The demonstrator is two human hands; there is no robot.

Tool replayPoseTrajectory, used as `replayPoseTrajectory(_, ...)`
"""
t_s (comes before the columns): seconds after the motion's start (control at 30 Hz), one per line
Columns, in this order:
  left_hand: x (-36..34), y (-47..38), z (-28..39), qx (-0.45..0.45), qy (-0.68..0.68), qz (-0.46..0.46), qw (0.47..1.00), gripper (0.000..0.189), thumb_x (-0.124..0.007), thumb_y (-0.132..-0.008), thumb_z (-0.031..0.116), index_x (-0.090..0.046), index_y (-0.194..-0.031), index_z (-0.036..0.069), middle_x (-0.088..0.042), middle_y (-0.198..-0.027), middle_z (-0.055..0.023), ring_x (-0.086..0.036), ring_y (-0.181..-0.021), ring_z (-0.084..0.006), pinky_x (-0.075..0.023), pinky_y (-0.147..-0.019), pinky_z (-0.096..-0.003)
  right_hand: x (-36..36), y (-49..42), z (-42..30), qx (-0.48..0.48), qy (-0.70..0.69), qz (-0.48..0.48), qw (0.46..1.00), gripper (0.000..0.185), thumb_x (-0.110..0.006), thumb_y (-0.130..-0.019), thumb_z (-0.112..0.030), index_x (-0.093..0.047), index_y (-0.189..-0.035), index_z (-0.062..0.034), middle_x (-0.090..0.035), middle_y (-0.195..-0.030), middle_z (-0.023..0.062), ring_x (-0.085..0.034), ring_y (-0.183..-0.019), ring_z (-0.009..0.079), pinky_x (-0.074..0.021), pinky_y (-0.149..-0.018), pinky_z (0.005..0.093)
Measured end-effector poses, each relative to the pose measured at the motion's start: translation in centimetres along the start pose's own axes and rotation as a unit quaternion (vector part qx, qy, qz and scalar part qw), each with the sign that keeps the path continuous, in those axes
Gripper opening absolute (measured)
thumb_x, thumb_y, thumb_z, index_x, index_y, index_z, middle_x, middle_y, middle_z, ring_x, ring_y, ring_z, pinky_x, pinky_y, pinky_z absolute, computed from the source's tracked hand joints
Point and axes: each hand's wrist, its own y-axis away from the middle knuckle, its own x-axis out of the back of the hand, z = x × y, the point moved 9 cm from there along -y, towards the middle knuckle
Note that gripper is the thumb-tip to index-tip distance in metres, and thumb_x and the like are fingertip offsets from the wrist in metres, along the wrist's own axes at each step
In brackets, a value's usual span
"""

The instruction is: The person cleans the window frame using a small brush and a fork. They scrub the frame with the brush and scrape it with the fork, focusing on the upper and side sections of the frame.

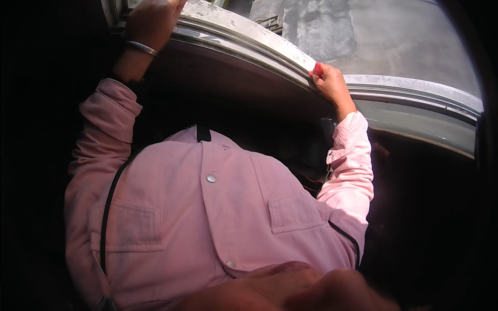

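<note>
My left hand (153, 19) is at the upper left, against the white metal window frame (249, 29). Its fingers run out of the picture at the top, so what they hold cannot be told. A silver-coloured bangle (142, 47) circles that wrist. Farther right along the same frame, my right hand (330, 82) has its fingers curled at the frame's inner edge, in bright sun. Red shows at its fingertips; whether this is nail colour or a small thing cannot be told.
Beyond the frame, grey paved ground (389, 39) lies in sunlight, with a darker, wet-looking patch (317, 29). A glass pane (412, 118) is below the frame at right. Deep shadow hides the space beneath the sill. A pink buttoned jacket (237, 202) covers my torso.
</note>
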Motion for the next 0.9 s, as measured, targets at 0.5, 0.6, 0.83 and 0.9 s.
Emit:
replayPoseTrajectory(0.5,-1.5,1.3,-3.0,0.047,0.015,-0.029,0.998,0.021,-0.059,-0.089,0.033,-0.062,-0.085,0.013,-0.054,-0.078,-0.0058,-0.059,-0.066,-0.0274,-0.0475,-0.053,-0.0378,2.0,-0.9,-5.3,0.047,-0.037,0.024,0.998,0.02,-0.065,-0.081,-0.011,-0.062,-0.097,0.0001,-0.064,-0.083,0.019,-0.061,-0.078,0.035,-0.0478,-0.072,0.0359)
replayPoseTrajectory(0.6,-1.2,1.0,-2.5,0.036,0.022,-0.025,0.999,0.02,-0.058,-0.089,0.033,-0.062,-0.085,0.013,-0.054,-0.079,-0.0057,-0.059,-0.067,-0.0275,-0.0474,-0.053,-0.0381,3.4,-0.5,-5.6,0.095,-0.153,0.061,0.982,0.012,-0.065,-0.082,-0.008,-0.062,-0.09,-0.0005,-0.062,-0.075,0.0137,-0.061,-0.07,0.022,-0.0471,-0.067,0.0312)
replayPoseTrajectory(0.83,-1.7,1.4,-2.4,0.033,0.036,-0.02,0.999,0.021,-0.057,-0.09,0.032,-0.061,-0.084,0.012,-0.054,-0.079,-0.0056,-0.059,-0.069,-0.0277,-0.0475,-0.054,-0.0389,1.0,0.3,-2.1,-0.026,-0.01,-0.04,0.999,0.016,-0.065,-0.08,-0.009,-0.063,-0.093,0.0001,-0.065,-0.084,0.0193,-0.063,-0.074,0.0301,-0.0476,-0.069,0.0344)
replayPoseTrajectory(0.9,-1.7,1.5,-2.5,0.038,0.035,-0.015,0.999,0.021,-0.057,-0.09,0.032,-0.061,-0.084,0.012,-0.054,-0.079,-0.0057,-0.059,-0.069,-0.0277,-0.0474,-0.054,-0.0393,0.4,0.2,-4.3,0.073,0.025,-0.001,0.997,0.022,-0.067,-0.077,-0.009,-0.061,-0.095,0.0012,-0.061,-0.079,0.0215,-0.058,-0.071,0.0344,-0.0458,-0.067,0.036)
